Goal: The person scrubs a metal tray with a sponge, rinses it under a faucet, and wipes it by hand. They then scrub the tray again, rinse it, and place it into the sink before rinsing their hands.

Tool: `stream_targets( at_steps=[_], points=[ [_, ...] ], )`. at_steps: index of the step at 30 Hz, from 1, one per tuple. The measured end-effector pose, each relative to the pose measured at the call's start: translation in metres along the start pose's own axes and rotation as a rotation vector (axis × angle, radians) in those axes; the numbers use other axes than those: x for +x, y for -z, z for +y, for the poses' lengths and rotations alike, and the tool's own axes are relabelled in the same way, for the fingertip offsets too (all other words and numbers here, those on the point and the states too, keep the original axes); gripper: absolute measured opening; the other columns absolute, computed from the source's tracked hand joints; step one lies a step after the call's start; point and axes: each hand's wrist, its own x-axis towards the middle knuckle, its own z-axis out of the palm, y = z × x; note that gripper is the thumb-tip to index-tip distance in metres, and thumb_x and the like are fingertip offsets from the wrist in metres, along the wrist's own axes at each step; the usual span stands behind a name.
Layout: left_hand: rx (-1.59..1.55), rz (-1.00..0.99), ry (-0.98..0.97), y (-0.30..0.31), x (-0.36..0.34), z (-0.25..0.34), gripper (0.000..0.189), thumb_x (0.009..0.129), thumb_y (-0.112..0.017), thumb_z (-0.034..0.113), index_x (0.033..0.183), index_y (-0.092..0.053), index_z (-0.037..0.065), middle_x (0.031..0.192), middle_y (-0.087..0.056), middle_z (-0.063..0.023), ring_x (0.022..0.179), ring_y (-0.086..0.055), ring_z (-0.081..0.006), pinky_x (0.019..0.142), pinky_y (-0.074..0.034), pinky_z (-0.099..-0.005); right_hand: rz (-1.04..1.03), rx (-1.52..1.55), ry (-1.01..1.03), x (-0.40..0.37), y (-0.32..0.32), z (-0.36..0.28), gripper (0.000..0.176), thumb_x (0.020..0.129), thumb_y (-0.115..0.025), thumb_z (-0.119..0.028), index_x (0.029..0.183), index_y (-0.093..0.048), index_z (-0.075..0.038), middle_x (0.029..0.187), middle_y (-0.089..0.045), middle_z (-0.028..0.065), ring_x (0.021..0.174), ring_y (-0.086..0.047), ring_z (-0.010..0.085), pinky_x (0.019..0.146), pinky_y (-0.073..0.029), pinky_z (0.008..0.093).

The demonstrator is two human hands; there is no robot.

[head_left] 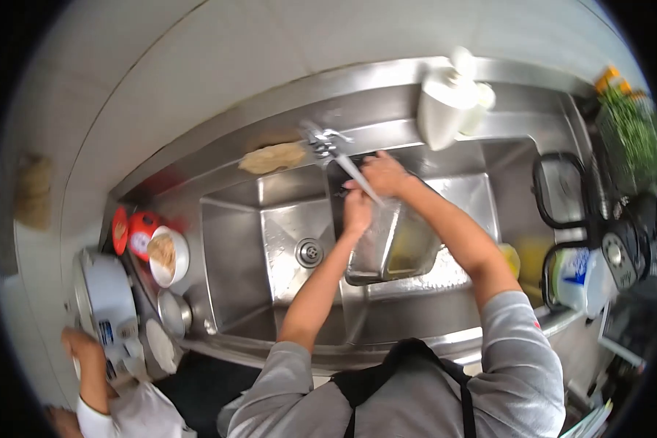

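A see-through rectangular container (404,252) is tilted in the right-hand basin of the steel sink (270,219). My left hand (358,210) is closed at its far left edge, below the tap. Just beyond, my right hand (384,175) has curled fingers on the container's far end. The tap (327,144) reaches out over the hands, its spout passing between them. The fingertips are partly hidden and slightly blurred.
White pump bottles (445,102) and a tan cloth (272,158) lie along the back ledge. A white bowl (169,255) and a metal bowl (174,314) are at left, near another person's hand (84,344). Greens (631,139) and a white tub (580,281) stand right.
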Motion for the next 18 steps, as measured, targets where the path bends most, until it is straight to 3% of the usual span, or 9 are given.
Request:
stream_targets(
  at_steps=[1, 4, 6, 8, 10, 12, 14, 16, 18],
  points=[
    [-0.01, -0.118, 0.158, 0.006, 0.002, 0.014, 0.014, 0.082, -0.048, 0.012, 0.085, -0.056, 0.0, 0.072, -0.055, -0.0136, 0.07, -0.053, -0.0174, 0.066, -0.043, -0.0328, -0.007, -0.069, 0.057, -0.001, 0.004, 0.006, 0.063, 0.08, -0.032, -0.061, 0.069, -0.065, -0.009, 0.073, -0.062, 0.0127, 0.086, -0.057, 0.0266, 0.084, -0.035, 0.0436],
    [-0.153, -0.195, -0.01, 0.004, 0.002, 0.038, 0.013, 0.081, -0.055, 0.014, 0.084, -0.056, 0.001, 0.073, -0.055, -0.0076, 0.07, -0.051, -0.012, 0.066, -0.043, -0.028, -0.066, -0.105, 0.07, -0.02, 0.022, 0.027, 0.067, 0.077, -0.035, -0.065, 0.064, -0.065, -0.006, 0.065, -0.061, 0.0138, 0.076, -0.059, 0.0308, 0.074, -0.041, 0.0441],
    [-0.111, -0.428, -0.243, 0.002, 0.008, 0.059, 0.019, 0.079, -0.061, 0.019, 0.083, -0.056, 0.001, 0.071, -0.054, -0.0049, 0.068, -0.049, -0.0121, 0.062, -0.043, -0.0284, -0.107, -0.079, 0.019, -0.043, 0.039, 0.041, 0.067, 0.075, -0.038, -0.066, 0.065, -0.064, -0.006, 0.063, -0.06, 0.0148, 0.071, -0.06, 0.0327, 0.068, -0.044, 0.0427],
    [-0.159, -0.504, -0.237, -0.004, 0.017, 0.061, 0.027, 0.077, -0.065, 0.027, 0.081, -0.057, 0.001, 0.07, -0.055, -0.0041, 0.066, -0.049, -0.0114, 0.06, -0.043, -0.0282, -0.119, -0.034, 0.003, -0.066, 0.051, 0.048, 0.067, 0.069, -0.043, -0.069, 0.066, -0.065, -0.006, 0.062, -0.059, 0.0175, 0.066, -0.059, 0.0344, 0.06, -0.046, 0.0404],
    [0.002, -0.829, -0.109, -0.001, 0.026, 0.061, 0.031, 0.077, -0.065, 0.03, 0.081, -0.058, 0.0, 0.072, -0.058, -0.0054, 0.065, -0.049, -0.0114, 0.06, -0.044, -0.0277, -0.077, -0.008, -0.063, -0.084, 0.052, 0.047, 0.064, 0.066, -0.047, -0.069, 0.066, -0.065, -0.008, 0.062, -0.059, 0.0169, 0.067, -0.059, 0.0334, 0.062, -0.046, 0.0402],
    [-0.048, -0.703, -0.208, 0.012, 0.027, 0.044, 0.036, 0.076, -0.065, 0.034, 0.083, -0.06, -0.002, 0.069, -0.06, -0.0056, 0.064, -0.053, -0.0116, 0.057, -0.043, -0.0287, 0.05, 0.029, -0.322, -0.101, 0.057, 0.042, 0.062, 0.065, -0.049, -0.069, 0.067, -0.066, -0.009, 0.06, -0.059, 0.0155, 0.064, -0.059, 0.0337, 0.062, -0.046, 0.0399],
    [0.177, -0.614, -0.074, 0.039, 0.027, 0.032, 0.037, 0.078, -0.061, 0.037, 0.087, -0.063, 0.001, 0.073, -0.061, -0.0113, 0.069, -0.058, -0.0204, 0.066, -0.046, -0.0309, 0.107, 0.041, -0.39, -0.114, 0.062, 0.04, 0.06, 0.067, -0.05, -0.066, 0.064, -0.065, -0.008, 0.059, -0.059, 0.0149, 0.063, -0.058, 0.0337, 0.061, -0.046, 0.0403],
    [0.058, -0.528, -0.095, 0.035, 0.017, 0.0, 0.037, 0.081, -0.057, 0.032, 0.101, -0.058, 0.002, 0.079, -0.06, -0.0151, 0.071, -0.058, -0.0245, 0.068, -0.046, -0.0324, 0.191, 0.044, -0.567, -0.132, 0.06, 0.042, 0.059, 0.07, -0.049, -0.063, 0.059, -0.062, -0.006, 0.059, -0.058, 0.0161, 0.062, -0.058, 0.0339, 0.059, -0.045, 0.0408],
    [0.22, -0.08, -0.122, 0.022, 0.003, -0.009, 0.046, 0.083, -0.051, 0.028, 0.124, -0.042, 0.007, 0.109, -0.051, -0.0255, 0.099, -0.053, -0.0332, 0.083, -0.041, -0.0376, 0.232, 0.053, -0.613, -0.152, 0.051, 0.042, 0.057, 0.073, -0.05, -0.058, 0.057, -0.06, -0.004, 0.059, -0.057, 0.0175, 0.061, -0.057, 0.0354, 0.057, -0.045, 0.0426]
  ],
)
